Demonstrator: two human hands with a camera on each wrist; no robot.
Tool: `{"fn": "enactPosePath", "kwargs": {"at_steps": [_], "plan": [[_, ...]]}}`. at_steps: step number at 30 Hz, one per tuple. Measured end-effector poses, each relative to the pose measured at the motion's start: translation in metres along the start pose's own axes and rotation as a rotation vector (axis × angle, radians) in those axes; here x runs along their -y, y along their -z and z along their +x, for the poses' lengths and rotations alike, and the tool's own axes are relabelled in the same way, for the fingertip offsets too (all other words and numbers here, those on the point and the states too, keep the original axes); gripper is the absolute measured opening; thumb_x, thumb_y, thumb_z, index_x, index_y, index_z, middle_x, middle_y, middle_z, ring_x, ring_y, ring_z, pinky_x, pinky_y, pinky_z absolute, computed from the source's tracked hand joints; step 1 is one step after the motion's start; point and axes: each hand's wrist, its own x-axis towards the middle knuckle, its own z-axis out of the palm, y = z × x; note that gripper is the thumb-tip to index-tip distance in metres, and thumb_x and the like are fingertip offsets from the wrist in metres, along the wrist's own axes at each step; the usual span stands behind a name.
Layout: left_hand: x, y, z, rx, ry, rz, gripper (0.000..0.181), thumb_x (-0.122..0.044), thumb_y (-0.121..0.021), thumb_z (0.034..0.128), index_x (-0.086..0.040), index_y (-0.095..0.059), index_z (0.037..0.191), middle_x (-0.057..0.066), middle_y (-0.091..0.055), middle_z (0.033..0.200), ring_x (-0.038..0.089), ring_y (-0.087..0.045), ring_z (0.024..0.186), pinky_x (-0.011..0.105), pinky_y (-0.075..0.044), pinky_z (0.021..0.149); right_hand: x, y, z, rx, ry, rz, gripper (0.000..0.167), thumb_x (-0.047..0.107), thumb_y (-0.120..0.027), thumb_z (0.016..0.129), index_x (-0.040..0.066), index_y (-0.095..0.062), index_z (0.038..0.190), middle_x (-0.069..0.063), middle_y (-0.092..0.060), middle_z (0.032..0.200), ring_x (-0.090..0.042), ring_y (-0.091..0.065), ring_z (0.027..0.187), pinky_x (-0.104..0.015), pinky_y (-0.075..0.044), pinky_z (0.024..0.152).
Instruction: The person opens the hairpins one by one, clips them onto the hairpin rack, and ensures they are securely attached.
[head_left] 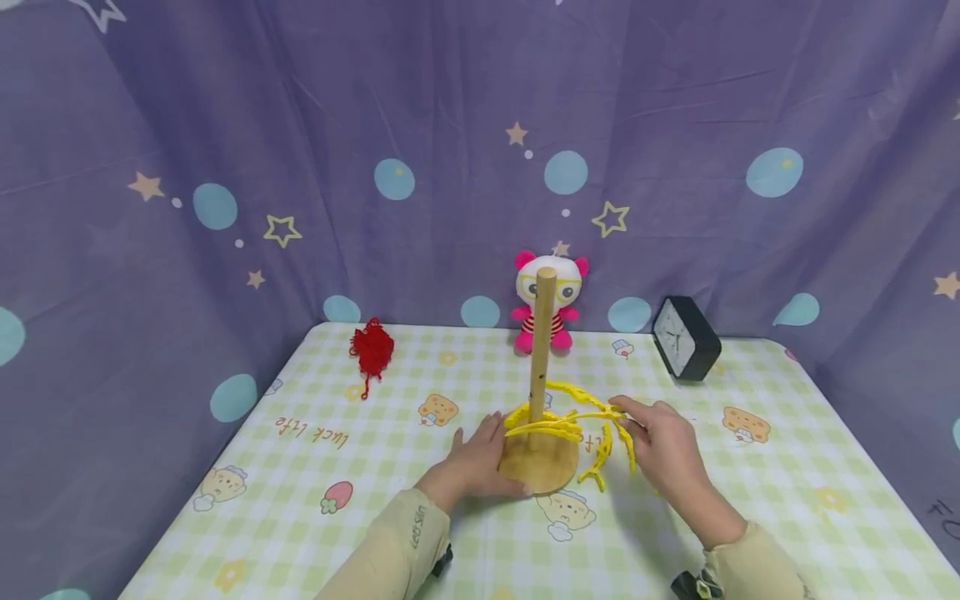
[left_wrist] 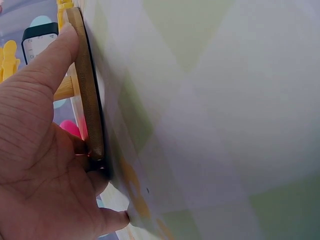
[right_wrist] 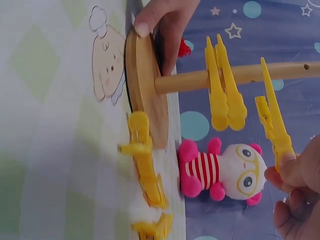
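Observation:
A wooden stand (head_left: 542, 350) with a round base and upright post stands mid-table. My left hand (head_left: 480, 462) grips the base's left edge, thumb at the front and fingers round the side. Between thumb and fingers, my right hand (head_left: 667, 442) pinches a curved yellow plastic piece (right_wrist: 276, 120), its pointed end towards the post. Two similar yellow pieces (right_wrist: 220, 95) sit at the post above the base; how they are fixed is hidden. In the right wrist view, more yellow pieces (right_wrist: 147, 172) are beside the base.
A pink and white panda plush (head_left: 555, 321) sits behind the stand. To the back right stands a black clock (head_left: 686, 337), and a red tangle of yarn (head_left: 372, 347) lies at the back left. A patterned curtain (head_left: 450, 108) hangs behind the checked tablecloth (head_left: 300, 483).

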Motion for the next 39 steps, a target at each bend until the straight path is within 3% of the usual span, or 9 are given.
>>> {"fn": "enactPosePath", "kwargs": {"at_steps": [15,30,34,39], "plan": [[-0.001,0.001,-0.001,0.002,-0.003,-0.017,0.114,-0.064,-0.072,0.0749,-0.004,-0.018,0.155,0.011,-0.012,0.163,0.025,-0.010,0.149,0.059,-0.007,0.115,0.023,-0.025,0.012,0.003,0.092,0.018,0.031,-0.002,-0.073,0.083,0.014,-0.075,0.110,-0.001,-0.069,0.082,-0.011,-0.039,0.060,-0.024,-0.037,0.049],[-0.001,0.001,0.000,0.004,0.000,-0.017,0.114,-0.065,-0.071,0.0751,-0.002,-0.019,0.155,0.011,-0.012,0.163,0.025,-0.009,0.149,0.059,-0.006,0.115,0.029,-0.035,0.014,0.053,0.111,-0.009,0.035,-0.006,-0.072,0.082,0.013,-0.073,0.112,0.000,-0.072,0.094,-0.013,-0.042,0.065,-0.025,-0.039,0.055],[-0.002,0.001,0.000,0.010,0.007,-0.018,0.114,-0.065,-0.071,0.0750,-0.003,-0.019,0.155,0.011,-0.011,0.163,0.024,-0.009,0.149,0.059,-0.006,0.116,0.028,-0.034,0.011,0.083,0.139,-0.001,0.039,-0.002,-0.073,0.083,0.012,-0.070,0.119,-0.002,-0.072,0.104,-0.017,-0.048,0.072,-0.029,-0.044,0.061],[-0.001,0.002,-0.001,0.010,0.007,-0.014,0.114,-0.065,-0.071,0.0749,-0.003,-0.019,0.155,0.011,-0.012,0.163,0.025,-0.009,0.149,0.059,-0.006,0.116,0.024,-0.030,0.006,0.116,0.121,0.041,0.049,0.014,-0.075,0.086,0.009,-0.061,0.132,-0.006,-0.065,0.126,-0.025,-0.058,0.093,-0.042,-0.051,0.078]]}}
